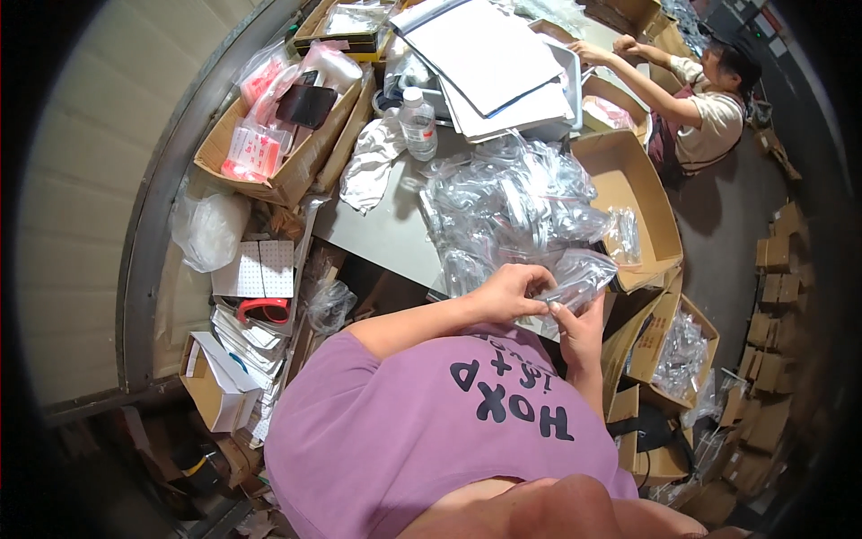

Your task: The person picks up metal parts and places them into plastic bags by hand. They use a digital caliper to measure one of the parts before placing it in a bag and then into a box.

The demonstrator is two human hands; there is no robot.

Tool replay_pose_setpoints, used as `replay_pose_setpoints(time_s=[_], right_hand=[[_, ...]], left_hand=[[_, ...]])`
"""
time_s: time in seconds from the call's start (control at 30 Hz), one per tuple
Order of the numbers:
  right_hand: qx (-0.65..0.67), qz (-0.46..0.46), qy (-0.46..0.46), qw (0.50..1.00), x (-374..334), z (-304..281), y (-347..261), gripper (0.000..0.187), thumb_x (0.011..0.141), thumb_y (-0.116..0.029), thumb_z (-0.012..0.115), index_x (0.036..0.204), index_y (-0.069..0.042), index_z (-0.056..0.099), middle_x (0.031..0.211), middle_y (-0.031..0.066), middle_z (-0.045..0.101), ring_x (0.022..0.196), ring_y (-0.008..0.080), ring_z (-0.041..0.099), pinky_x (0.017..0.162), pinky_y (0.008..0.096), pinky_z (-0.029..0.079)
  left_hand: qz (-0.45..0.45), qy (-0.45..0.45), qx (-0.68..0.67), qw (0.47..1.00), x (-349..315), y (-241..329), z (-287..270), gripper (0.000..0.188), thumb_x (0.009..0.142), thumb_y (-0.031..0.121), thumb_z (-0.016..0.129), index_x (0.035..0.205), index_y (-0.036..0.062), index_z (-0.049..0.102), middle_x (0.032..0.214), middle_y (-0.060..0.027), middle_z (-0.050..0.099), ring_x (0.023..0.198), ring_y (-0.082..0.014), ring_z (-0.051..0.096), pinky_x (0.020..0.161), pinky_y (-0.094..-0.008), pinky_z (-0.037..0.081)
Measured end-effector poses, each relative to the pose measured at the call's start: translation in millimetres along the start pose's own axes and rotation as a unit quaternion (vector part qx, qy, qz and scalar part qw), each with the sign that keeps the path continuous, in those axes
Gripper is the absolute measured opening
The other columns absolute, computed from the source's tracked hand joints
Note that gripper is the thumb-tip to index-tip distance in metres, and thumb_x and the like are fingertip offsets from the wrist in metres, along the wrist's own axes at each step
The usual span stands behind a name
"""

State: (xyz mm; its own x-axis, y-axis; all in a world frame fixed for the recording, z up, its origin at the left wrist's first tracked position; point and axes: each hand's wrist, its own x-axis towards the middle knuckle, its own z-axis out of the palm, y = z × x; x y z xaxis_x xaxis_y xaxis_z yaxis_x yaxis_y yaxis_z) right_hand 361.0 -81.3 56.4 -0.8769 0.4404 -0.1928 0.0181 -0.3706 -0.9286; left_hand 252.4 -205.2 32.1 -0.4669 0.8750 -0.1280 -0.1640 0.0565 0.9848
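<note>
A clear plastic bag (582, 273) is held between my two hands at the near edge of the table. My left hand (514, 292) pinches its near left edge with thumb and fingers. On the other side my right hand (582, 331) grips it, thumb on top and fingers partly hidden behind the plastic. What lies inside the bag is hard to make out. Just beyond my hands spreads a heap of filled clear bags (512, 198). To its right stands an open cardboard box (633, 193) with a few clear packets (624, 235) in it.
A water bottle (417, 126) and a crumpled white cloth (371, 160) stand left of the heap. Papers (489, 63) lie at the back. A box of red-printed bags (296, 162) is at left; another box of clear bags (682, 350) sits at lower right. A co-worker (709, 112) works at far right.
</note>
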Motion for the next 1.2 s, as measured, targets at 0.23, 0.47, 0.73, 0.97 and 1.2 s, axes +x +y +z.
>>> replay_pose_setpoints(time_s=[0.23,0.47,0.73,0.97,1.2], right_hand=[[0.021,0.054,0.012,0.998,15,5,0,0.069,0.075,0.008,0.057,0.131,-0.002,0.018,0.110,0.0141,0.048,0.097,0.0197,0.053,0.080,0.0290,0.045],[-0.065,0.085,0.018,0.994,31,2,9,0.074,0.074,0.010,0.055,0.134,-0.002,0.013,0.111,0.0136,0.047,0.101,0.0193,0.050,0.084,0.0288,0.042],[-0.210,0.012,0.089,0.974,47,19,6,0.040,0.074,0.006,0.055,0.112,-0.001,0.041,0.101,0.0065,0.050,0.093,0.0138,0.050,0.081,0.0261,0.042],[-0.033,0.079,0.054,0.995,59,34,-6,0.046,0.073,0.000,0.060,0.115,0.002,0.041,0.105,0.0104,0.053,0.095,0.0164,0.054,0.082,0.0277,0.043],[0.087,0.091,0.004,0.992,49,49,-31,0.053,0.070,-0.003,0.066,0.116,0.001,0.038,0.105,0.0108,0.054,0.095,0.0158,0.055,0.084,0.0280,0.044]], left_hand=[[-0.036,-0.012,-0.102,0.994,11,-13,-8,0.022,0.070,0.002,0.062,0.090,-0.0001,0.053,0.072,0.0015,0.050,0.065,-0.0048,0.045,0.058,-0.0200,0.038],[-0.044,0.024,-0.081,0.996,19,-5,-28,0.018,0.068,0.002,0.055,0.085,-0.0011,0.052,0.069,0.0000,0.051,0.063,-0.0051,0.046,0.055,-0.0206,0.039],[0.067,0.087,0.041,0.993,23,-6,-33,0.030,0.066,0.009,0.069,0.090,-0.0016,0.055,0.075,-0.0100,0.056,0.067,-0.0149,0.055,0.063,-0.0261,0.046],[-0.077,-0.020,-0.280,0.957,34,4,-64,0.029,0.075,0.002,0.065,0.101,-0.0009,0.053,0.083,-0.0012,0.056,0.075,-0.0064,0.054,0.067,-0.0187,0.045],[-0.132,-0.065,-0.405,0.902,18,40,-68,0.035,0.071,-0.002,0.064,0.104,-0.0021,0.051,0.087,-0.0051,0.060,0.074,-0.0091,0.058,0.067,-0.0203,0.048]])
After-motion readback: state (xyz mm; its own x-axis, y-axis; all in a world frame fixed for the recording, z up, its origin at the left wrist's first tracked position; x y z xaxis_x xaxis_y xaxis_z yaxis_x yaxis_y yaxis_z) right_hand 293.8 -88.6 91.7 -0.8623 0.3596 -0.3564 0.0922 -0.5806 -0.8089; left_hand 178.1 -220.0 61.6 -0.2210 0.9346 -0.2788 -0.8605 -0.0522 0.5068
